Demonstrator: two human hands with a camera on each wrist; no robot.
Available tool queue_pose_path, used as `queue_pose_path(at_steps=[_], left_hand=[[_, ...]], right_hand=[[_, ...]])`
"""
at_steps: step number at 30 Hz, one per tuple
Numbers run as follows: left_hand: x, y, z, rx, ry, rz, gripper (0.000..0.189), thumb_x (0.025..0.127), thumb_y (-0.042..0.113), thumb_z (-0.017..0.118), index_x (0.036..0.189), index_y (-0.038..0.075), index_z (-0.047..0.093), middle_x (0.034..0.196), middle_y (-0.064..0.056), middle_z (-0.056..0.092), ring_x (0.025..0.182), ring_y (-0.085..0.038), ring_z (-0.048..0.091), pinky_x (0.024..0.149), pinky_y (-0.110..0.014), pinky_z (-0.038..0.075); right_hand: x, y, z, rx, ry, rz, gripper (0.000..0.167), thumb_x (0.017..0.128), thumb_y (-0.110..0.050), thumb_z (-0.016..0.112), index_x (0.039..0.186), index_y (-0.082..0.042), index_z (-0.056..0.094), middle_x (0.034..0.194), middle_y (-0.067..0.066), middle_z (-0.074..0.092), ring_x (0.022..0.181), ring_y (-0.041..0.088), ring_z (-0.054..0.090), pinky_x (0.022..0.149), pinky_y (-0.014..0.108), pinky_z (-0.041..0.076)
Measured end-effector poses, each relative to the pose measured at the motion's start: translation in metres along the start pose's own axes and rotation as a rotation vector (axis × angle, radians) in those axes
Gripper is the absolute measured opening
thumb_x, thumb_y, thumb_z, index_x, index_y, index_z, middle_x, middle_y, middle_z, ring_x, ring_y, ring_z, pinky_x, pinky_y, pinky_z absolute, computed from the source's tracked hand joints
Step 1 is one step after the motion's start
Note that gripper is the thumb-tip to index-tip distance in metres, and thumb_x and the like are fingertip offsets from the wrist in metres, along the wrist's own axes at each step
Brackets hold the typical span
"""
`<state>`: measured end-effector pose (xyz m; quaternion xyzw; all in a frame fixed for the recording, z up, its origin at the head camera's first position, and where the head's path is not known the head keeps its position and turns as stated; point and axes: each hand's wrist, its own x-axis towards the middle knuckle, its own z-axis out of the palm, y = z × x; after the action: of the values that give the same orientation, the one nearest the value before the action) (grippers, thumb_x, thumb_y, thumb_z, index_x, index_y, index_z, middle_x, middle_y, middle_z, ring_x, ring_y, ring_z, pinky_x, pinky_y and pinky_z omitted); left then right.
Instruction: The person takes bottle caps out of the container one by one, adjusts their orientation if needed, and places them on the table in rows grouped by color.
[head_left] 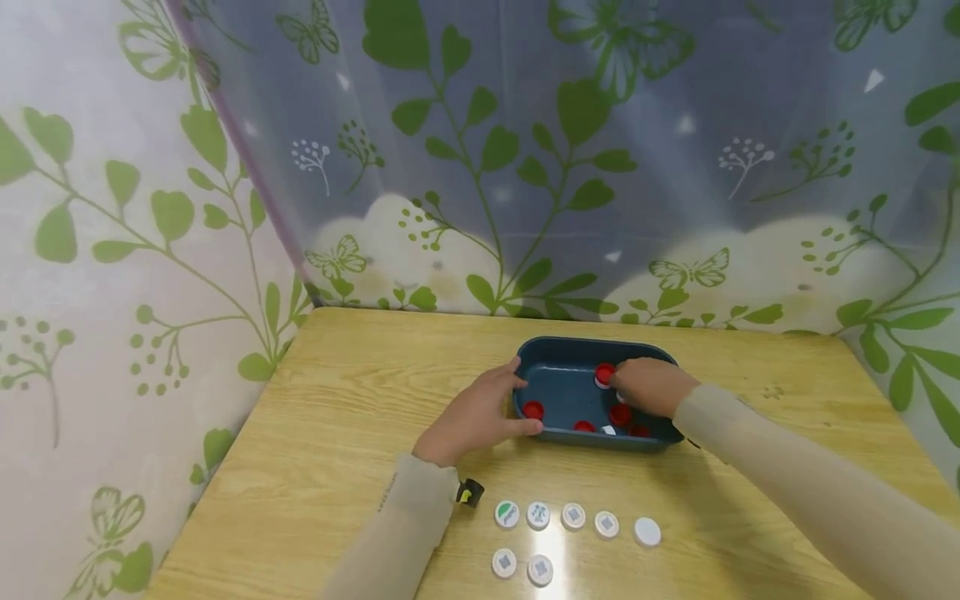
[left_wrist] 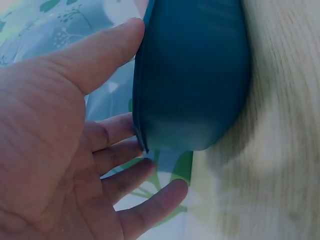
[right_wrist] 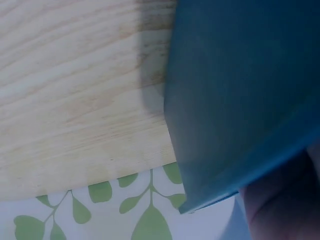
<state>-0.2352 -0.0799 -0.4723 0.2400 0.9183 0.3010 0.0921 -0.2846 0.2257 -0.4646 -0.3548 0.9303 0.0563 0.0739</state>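
Observation:
A dark blue oblong tub (head_left: 561,385) stands on the table, with several red round caps (head_left: 533,410) lying inside. My left hand (head_left: 480,418) touches the tub's left end, its thumb along the near rim. In the left wrist view, that hand's fingers (left_wrist: 150,205) are spread and fairly straight beside the tub wall (left_wrist: 192,75). My right hand (head_left: 652,385) reaches into the tub's right half, fingertips beside a red cap with a white edge (head_left: 603,375). A white piece shows under that hand. Whether its fingers pinch anything is hidden, and the right wrist view has mostly tub wall (right_wrist: 235,100).
Several white round caps (head_left: 573,516) lie in two rows on the wooden table (head_left: 375,375) in front of the tub, some with printed marks. A leaf-patterned curtain (head_left: 480,167) hangs behind the table's far edge and along its left side.

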Motion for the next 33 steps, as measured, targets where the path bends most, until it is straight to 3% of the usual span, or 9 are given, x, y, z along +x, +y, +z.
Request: queue_pose_path(at_steps=[8, 14, 16, 19, 23, 26, 28, 33], left_hand=[[-0.004, 0.001, -0.002, 0.006, 0.016, -0.036, 0.086, 0.092, 0.052, 0.076, 0.16, 0.014, 0.04, 0.167, 0.0, 0.033, 0.153, -0.025, 0.033, 0.12, -0.044, 0.033], [-0.006, 0.004, -0.001, 0.03, 0.018, -0.049, 0.085, 0.092, 0.052, 0.075, 0.159, 0.012, 0.042, 0.168, -0.001, 0.032, 0.152, -0.026, 0.034, 0.119, -0.045, 0.034], [-0.005, 0.005, -0.002, 0.033, 0.02, -0.049, 0.084, 0.092, 0.053, 0.075, 0.159, 0.012, 0.042, 0.168, -0.001, 0.032, 0.152, -0.025, 0.035, 0.119, -0.044, 0.035], [-0.004, 0.006, -0.002, 0.036, 0.025, -0.039, 0.084, 0.092, 0.053, 0.074, 0.159, 0.012, 0.043, 0.168, -0.001, 0.032, 0.152, -0.026, 0.036, 0.119, -0.044, 0.035], [-0.003, 0.006, -0.002, 0.036, 0.032, -0.037, 0.084, 0.092, 0.052, 0.075, 0.158, 0.011, 0.043, 0.168, -0.002, 0.032, 0.152, -0.025, 0.035, 0.119, -0.043, 0.035], [-0.003, 0.007, -0.003, 0.035, 0.031, -0.042, 0.085, 0.092, 0.052, 0.075, 0.158, 0.011, 0.043, 0.168, -0.002, 0.031, 0.152, -0.024, 0.035, 0.119, -0.042, 0.035], [-0.004, 0.007, -0.004, 0.031, 0.027, -0.045, 0.085, 0.092, 0.052, 0.075, 0.159, 0.011, 0.042, 0.168, -0.002, 0.031, 0.152, -0.024, 0.034, 0.119, -0.042, 0.034], [-0.005, 0.006, -0.001, 0.024, 0.019, -0.053, 0.085, 0.092, 0.052, 0.075, 0.159, 0.012, 0.041, 0.168, -0.001, 0.03, 0.153, -0.023, 0.033, 0.119, -0.043, 0.034]], right_hand=[[0.012, -0.002, 0.0, -0.04, 0.027, -0.006, 0.008, 0.088, -0.003, 0.077, 0.092, -0.009, 0.076, 0.078, 0.001, 0.065, 0.069, 0.018, 0.063, 0.069, 0.036, 0.056], [0.005, 0.007, -0.011, -0.008, -0.006, -0.042, 0.023, 0.091, -0.01, 0.078, 0.112, -0.006, 0.073, 0.089, 0.005, 0.067, 0.077, 0.02, 0.064, 0.073, 0.039, 0.057], [-0.001, 0.01, -0.016, 0.023, 0.024, -0.036, 0.024, 0.093, -0.012, 0.074, 0.116, -0.006, 0.072, 0.091, 0.004, 0.066, 0.078, 0.018, 0.062, 0.073, 0.039, 0.056], [-0.017, 0.004, -0.029, 0.109, 0.134, -0.024, 0.016, 0.096, -0.016, 0.071, 0.109, -0.008, 0.073, 0.09, 0.0, 0.064, 0.075, 0.013, 0.057, 0.07, 0.038, 0.053], [-0.049, -0.038, -0.045, 0.294, 0.261, -0.005, 0.012, 0.095, -0.021, 0.076, 0.105, -0.019, 0.071, 0.092, -0.011, 0.062, 0.078, 0.007, 0.058, 0.07, 0.032, 0.053], [-0.076, -0.082, -0.041, 0.459, 0.292, -0.026, 0.02, 0.093, -0.019, 0.078, 0.111, -0.023, 0.068, 0.1, -0.016, 0.064, 0.085, 0.002, 0.061, 0.075, 0.03, 0.055], [-0.091, -0.11, -0.03, 0.532, 0.278, -0.066, 0.025, 0.093, -0.017, 0.078, 0.116, -0.02, 0.068, 0.105, -0.014, 0.067, 0.09, 0.002, 0.062, 0.078, 0.03, 0.057], [-0.112, -0.157, 0.008, 0.631, 0.121, -0.169, 0.032, 0.1, -0.032, 0.07, 0.127, -0.015, 0.07, 0.118, -0.011, 0.07, 0.104, 0.003, 0.063, 0.087, 0.032, 0.057]])
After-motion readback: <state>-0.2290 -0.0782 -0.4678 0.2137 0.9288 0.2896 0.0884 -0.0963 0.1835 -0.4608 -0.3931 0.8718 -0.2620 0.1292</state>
